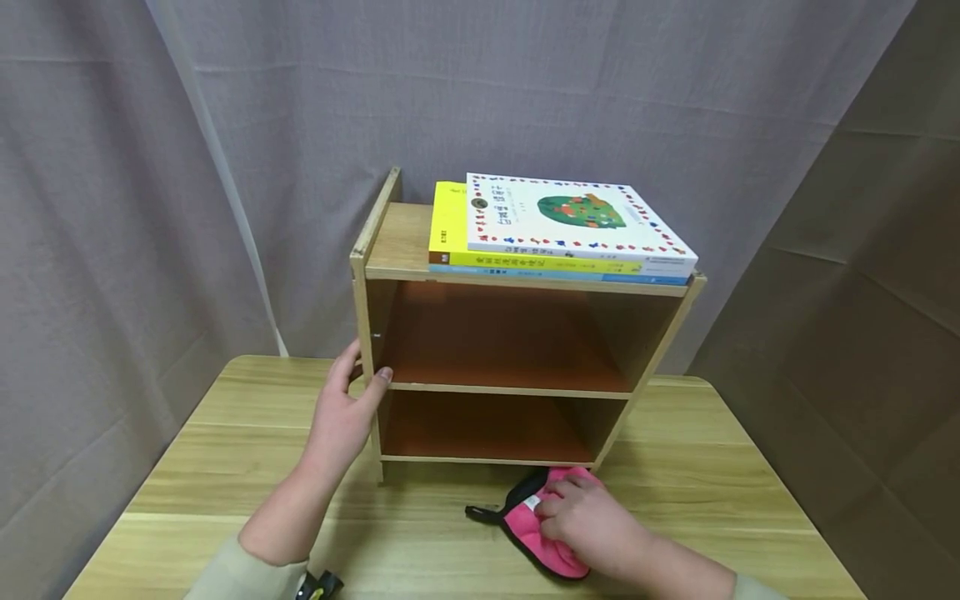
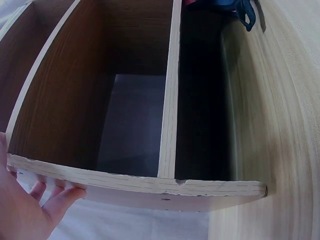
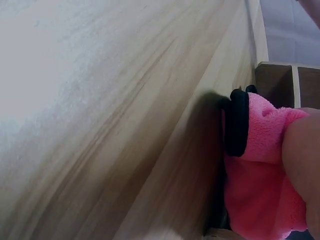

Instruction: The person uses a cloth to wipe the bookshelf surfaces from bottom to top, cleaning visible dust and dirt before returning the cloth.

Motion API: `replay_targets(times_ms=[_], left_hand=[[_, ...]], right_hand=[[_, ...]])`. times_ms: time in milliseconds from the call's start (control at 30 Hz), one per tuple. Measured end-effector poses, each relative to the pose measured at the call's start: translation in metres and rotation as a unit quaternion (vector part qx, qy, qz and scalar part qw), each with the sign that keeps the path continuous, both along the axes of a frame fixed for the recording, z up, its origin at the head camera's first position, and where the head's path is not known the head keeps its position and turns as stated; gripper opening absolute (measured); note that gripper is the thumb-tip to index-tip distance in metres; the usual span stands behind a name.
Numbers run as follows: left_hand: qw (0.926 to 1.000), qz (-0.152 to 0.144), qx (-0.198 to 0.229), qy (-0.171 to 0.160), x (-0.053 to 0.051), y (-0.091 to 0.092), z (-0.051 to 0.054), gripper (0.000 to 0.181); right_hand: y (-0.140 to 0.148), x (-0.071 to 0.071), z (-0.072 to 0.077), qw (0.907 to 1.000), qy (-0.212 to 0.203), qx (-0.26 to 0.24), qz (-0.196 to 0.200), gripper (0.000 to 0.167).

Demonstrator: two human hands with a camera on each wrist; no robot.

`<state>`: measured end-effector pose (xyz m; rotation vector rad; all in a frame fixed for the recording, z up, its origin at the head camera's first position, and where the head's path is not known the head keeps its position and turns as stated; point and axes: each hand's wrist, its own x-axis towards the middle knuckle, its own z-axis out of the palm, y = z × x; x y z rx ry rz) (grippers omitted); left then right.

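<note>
A small wooden shelf [image 1: 502,389] stands on the table, seen from the front in the head view. My left hand [image 1: 350,417] grips its left side panel, thumb at the front edge and fingers round the outer side; the left wrist view also has this hand [image 2: 25,210] at the panel edge [image 2: 130,182]. Low at the shelf's right front, my right hand [image 1: 596,525] holds a pink cloth [image 1: 558,554] with black edging and a black hanging loop. In the right wrist view the fluffy cloth [image 3: 265,130] is bunched beside the hand, whose fingertips are hidden there.
Several books lie stacked on the shelf's top: a white one [image 1: 517,212] uppermost, a yellow one [image 1: 446,221] and a blue one [image 1: 510,272] beneath. The wooden table [image 1: 187,475] extends on both sides. Grey curtains [image 1: 525,92] hang behind and beside it.
</note>
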<state>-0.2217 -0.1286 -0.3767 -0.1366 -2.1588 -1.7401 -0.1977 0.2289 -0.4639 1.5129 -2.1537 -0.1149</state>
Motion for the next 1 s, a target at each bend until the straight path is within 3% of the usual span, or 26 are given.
replay_targets(times_ms=[467, 833, 1000], left_hand=[[1.0, -0.003, 0.003, -0.007, 0.0013, 0.0004, 0.0006, 0.051], [1.0, 0.002, 0.002, -0.006, 0.0019, -0.0003, 0.0022, 0.051], [1.0, -0.001, 0.004, -0.007, 0.0016, 0.0007, 0.0017, 0.051]], right_hand=[[0.0074, -0.0044, -0.0033, 0.9987, -0.023, 0.002, -0.045, 0.029], [0.0094, 0.0024, -0.0033, 0.9915, -0.06, 0.047, -0.105, 0.033], [0.0082, 0.0054, -0.005, 0.9892, -0.064, 0.042, -0.125, 0.035]])
